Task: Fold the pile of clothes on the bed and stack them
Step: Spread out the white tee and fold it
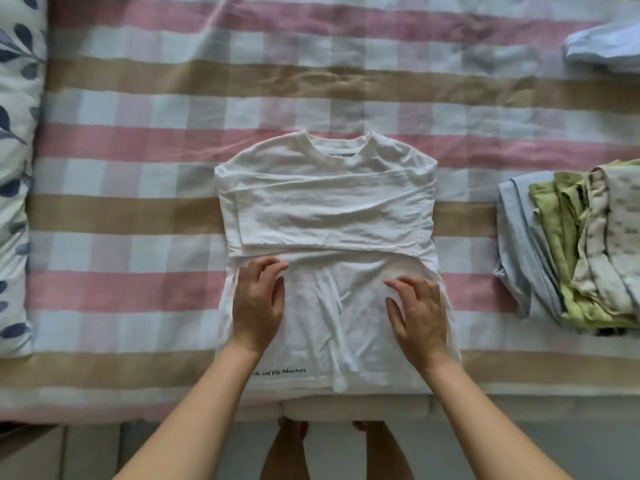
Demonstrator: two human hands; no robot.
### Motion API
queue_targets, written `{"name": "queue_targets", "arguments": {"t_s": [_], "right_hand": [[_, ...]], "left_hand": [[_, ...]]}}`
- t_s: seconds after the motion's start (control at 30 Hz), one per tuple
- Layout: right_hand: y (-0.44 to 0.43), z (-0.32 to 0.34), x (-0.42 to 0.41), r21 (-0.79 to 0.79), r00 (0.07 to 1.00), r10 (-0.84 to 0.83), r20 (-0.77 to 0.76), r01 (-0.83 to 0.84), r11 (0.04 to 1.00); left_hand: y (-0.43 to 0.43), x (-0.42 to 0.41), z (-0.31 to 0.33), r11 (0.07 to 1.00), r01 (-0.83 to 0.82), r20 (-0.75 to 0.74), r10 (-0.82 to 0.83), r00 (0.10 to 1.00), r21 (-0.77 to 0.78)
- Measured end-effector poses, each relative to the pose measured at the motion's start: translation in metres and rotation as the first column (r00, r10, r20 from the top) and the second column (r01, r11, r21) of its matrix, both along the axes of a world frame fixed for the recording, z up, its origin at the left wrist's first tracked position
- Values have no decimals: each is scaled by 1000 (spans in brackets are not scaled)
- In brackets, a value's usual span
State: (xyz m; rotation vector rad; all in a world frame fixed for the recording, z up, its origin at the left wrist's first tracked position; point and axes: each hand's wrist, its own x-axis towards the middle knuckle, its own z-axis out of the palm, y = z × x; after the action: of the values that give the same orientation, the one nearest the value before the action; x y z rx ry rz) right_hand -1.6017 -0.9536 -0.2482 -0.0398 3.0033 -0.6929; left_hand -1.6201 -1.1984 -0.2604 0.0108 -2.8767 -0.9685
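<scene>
Shirt: a white T-shirt [329, 216] lies flat mid-bed on the checked bedspread [138, 109], sleeves folded across the chest.
Left hand [258, 304]: flat on the lower shirt, fingers relaxed, gripping nothing.
Right hand [417, 315]: likewise flat, fingers spread.
Stack: folded clothes [575, 247] at right, apart from the shirt.
Pillow [17, 168]: left edge.

One line of small dark script lettering [278, 372] is showing on the white T-shirt [329, 209], just above its near hem on the left side. It is reading roughly "…, and Flip Adventure", though blur is leaving the middle word uncertain. The left forearm [221, 382] is covering the line's beginning.
</scene>
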Motion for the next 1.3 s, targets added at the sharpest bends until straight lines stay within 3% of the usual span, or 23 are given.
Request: {"name": "queue_targets", "arguments": {"t_s": [0.1, 0.23, 0.3, 0.4, 0.5, 0.6, 0.8, 0.87, 0.93, 1.03, 1.2, 1.3], "right_hand": [[18, -2, 59, 77, 994, -62, 90, 55, 995], [47, -16, 104, 177, 973, -192, 130, 168, 970], [54, -19, 112, 116, 925, -359, 126, 346, 931], [56, -22, 118, -95, 761, -615, 207, 641, 761], [57, -24, 120, -186, 677, -673, 298, 733, 655], [64, -23, 124, -220, 619, -738, 271, 786, 578], [75, -18, 133, -236, 708, -632, 316, 704, 670], [82, -15, 131, -221, 802, -545, 244, 593, 774], [91, -14, 127, -217, 876, -429, 219, 473, 854], [98, -16, 115, -228, 905, -281, 319, 361, 904], [107, -20, 102, -174, 929, -109, 354, 180, 968], [112, -19, 102, -165, 935, -67, 348, 131, 978]], "left_hand": [[-3, 58, 0, 994, 108, 110, -106, 988, -14], [-18, 114, -9, 990, -126, 229, 136, 964, -59], [-25, 130, -14, 938, -339, 260, 347, 901, -77], [-31, 139, -17, 767, -641, 314, 606, 731, 13], [-36, 142, -16, 692, -719, 363, 656, 662, 61], [-46, 144, -14, 658, -749, 373, 678, 634, 76], [-54, 148, -9, 792, -610, 339, 566, 752, 30], [-57, 148, -7, 897, -439, 200, 439, 876, -46], [-64, 150, -8, 972, -190, 97, 204, 974, -137], [-75, 146, -13, 984, 33, 140, -8, 990, -174], [-90, 136, -17, 996, 65, 230, -48, 972, -68], [-94, 136, -14, 993, -116, 323, 99, 941, 32]]}}
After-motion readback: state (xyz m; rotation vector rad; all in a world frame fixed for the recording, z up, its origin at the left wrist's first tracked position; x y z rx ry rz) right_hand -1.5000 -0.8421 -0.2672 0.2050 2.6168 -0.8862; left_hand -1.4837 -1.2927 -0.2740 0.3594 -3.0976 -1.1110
